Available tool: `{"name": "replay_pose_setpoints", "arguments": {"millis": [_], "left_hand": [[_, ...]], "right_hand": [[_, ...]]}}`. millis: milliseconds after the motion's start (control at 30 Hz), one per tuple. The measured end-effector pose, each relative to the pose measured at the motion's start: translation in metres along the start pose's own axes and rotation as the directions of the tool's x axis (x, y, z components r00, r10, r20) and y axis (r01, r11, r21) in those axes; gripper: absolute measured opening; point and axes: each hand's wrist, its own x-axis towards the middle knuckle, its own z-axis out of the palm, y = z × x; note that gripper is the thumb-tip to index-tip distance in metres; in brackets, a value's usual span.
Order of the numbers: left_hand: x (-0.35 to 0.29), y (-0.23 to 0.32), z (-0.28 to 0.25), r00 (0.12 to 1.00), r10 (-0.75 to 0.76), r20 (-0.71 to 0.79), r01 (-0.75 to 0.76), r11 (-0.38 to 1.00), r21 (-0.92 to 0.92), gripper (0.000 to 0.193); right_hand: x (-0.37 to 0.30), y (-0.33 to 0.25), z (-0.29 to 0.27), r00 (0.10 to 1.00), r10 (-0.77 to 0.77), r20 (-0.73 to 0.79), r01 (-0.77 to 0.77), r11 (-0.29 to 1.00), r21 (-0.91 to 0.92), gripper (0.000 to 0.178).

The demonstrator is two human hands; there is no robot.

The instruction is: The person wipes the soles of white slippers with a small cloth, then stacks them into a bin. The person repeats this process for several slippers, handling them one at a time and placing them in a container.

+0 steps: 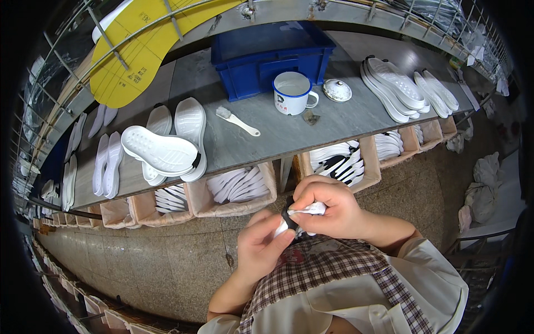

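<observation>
In front of my apron I hold a white shoe sole with a black patch [288,217], seen almost end-on and mostly covered by fingers. My left hand [260,243] is closed round it, thumb and fingertips pressing its white part. A crumpled white cloth [315,208] is pinched in my right hand [334,210], and its narrow tip touches the black patch. Nearest on the bench lie a white-handled brush [243,124], a white enamel mug with a blue rim [290,103] and its lid [337,90].
A blue crate [272,61] stands at the back of the grey bench [245,150]. White soles [161,150] are stacked at left, others [395,89] at right. Below are cloth-lined bins [233,209] with soles. A yellow sole-shaped board [130,61] hangs on the wire rack.
</observation>
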Motion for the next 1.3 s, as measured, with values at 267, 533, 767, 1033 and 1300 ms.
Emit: {"name": "replay_pose_setpoints", "arguments": {"millis": [267, 533, 767, 1033, 1300], "left_hand": [[-0.002, 0.0, -0.001, 1.0, 0.011, 0.011, -0.011, 1.0, 0.008, 0.025], [-0.003, 0.0, -0.005, 1.0, -0.019, 0.025, 0.018, 0.999, 0.028, 0.024], [-0.004, -0.002, -0.007, 0.999, -0.027, 0.017, 0.027, 0.999, 0.019, 0.025], [-0.003, -0.003, -0.008, 0.999, -0.036, 0.015, 0.036, 0.999, -0.007, 0.024], [-0.001, -0.003, -0.009, 0.998, -0.067, -0.02, 0.067, 0.998, 0.01, 0.023]], "right_hand": [[0.0, -0.002, 0.001, 1.0, 0.013, 0.013, -0.013, 1.0, -0.023, 0.016], [0.003, 0.0, 0.003, 1.0, -0.017, 0.003, 0.017, 1.0, -0.014, 0.015], [0.005, 0.001, 0.004, 1.0, -0.016, 0.02, 0.017, 1.0, -0.022, 0.017], [0.009, 0.004, 0.004, 0.999, -0.001, 0.037, 0.001, 1.0, 0.016, 0.017], [0.011, 0.005, 0.006, 0.999, -0.047, 0.027, 0.047, 0.999, -0.019, 0.015]]}}
